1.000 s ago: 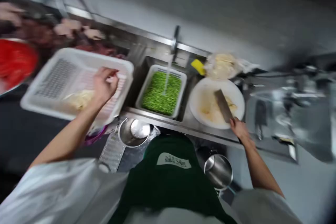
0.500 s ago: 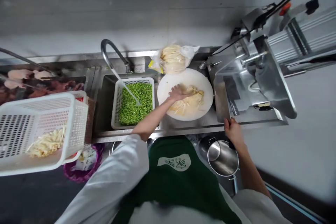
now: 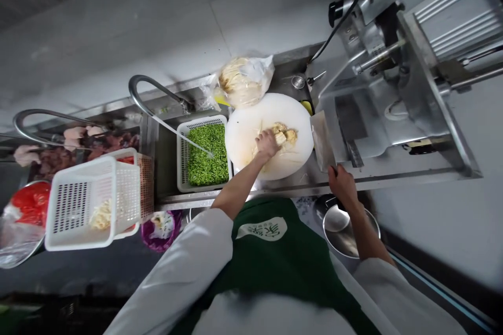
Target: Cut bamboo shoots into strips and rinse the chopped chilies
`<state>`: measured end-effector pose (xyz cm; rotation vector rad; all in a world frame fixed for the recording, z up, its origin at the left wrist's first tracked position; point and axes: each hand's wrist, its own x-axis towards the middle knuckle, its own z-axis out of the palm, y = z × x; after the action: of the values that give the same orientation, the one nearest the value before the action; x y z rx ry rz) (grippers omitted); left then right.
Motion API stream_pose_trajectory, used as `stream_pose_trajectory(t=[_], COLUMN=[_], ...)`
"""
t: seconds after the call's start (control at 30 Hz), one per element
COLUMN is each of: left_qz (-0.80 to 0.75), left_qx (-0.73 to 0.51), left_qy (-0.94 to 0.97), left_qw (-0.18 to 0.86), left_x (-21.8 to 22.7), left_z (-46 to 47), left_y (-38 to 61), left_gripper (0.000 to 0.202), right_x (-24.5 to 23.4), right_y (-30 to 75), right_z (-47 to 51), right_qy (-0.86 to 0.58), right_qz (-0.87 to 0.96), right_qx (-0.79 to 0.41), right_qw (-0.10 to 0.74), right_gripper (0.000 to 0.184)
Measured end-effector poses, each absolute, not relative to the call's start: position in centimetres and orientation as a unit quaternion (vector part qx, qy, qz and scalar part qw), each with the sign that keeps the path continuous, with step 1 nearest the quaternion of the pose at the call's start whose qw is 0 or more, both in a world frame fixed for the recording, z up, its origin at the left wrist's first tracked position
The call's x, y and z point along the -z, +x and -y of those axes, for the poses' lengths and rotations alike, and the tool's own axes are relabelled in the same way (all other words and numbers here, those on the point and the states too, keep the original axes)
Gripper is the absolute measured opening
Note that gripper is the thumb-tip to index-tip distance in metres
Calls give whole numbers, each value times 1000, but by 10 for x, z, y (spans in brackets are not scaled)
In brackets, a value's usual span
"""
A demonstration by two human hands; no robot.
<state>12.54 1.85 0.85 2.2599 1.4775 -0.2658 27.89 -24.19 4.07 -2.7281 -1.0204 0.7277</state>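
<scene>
Food pcs (image 3: pixel 291 136) on brd (image 3: pixel 283 107), just R of curled L hand (image 3: pixel 267 144) (pinch unclear), w/ cleaver (image 3: pixel 323 138) in clenched R hand (image 3: pixel 342 184).

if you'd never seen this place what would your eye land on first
The bright chopped greens in a white basket, under the running tap. Then the round white board to their right, with the left hand over pale food, and the cleaver in the right hand.
</scene>
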Motion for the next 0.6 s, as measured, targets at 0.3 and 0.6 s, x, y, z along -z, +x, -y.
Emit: stream_pose_trajectory(t=[0.3,0.6], left_qz=[-452,-467], left_qx=[-129,-290], left_qy=[759,654], left_qw=[450,519], left_x=[7,-36], left_z=[-44,-57], left_y=[77,47], left_gripper=[66,54], right_x=[-34,-35], right_y=[281,273], right_z=[235,244], right_qy=[-901,-910], right_qz=[340,336], right_qx=[-238,-221], right_qw=[124,98], right_gripper=[37,41])
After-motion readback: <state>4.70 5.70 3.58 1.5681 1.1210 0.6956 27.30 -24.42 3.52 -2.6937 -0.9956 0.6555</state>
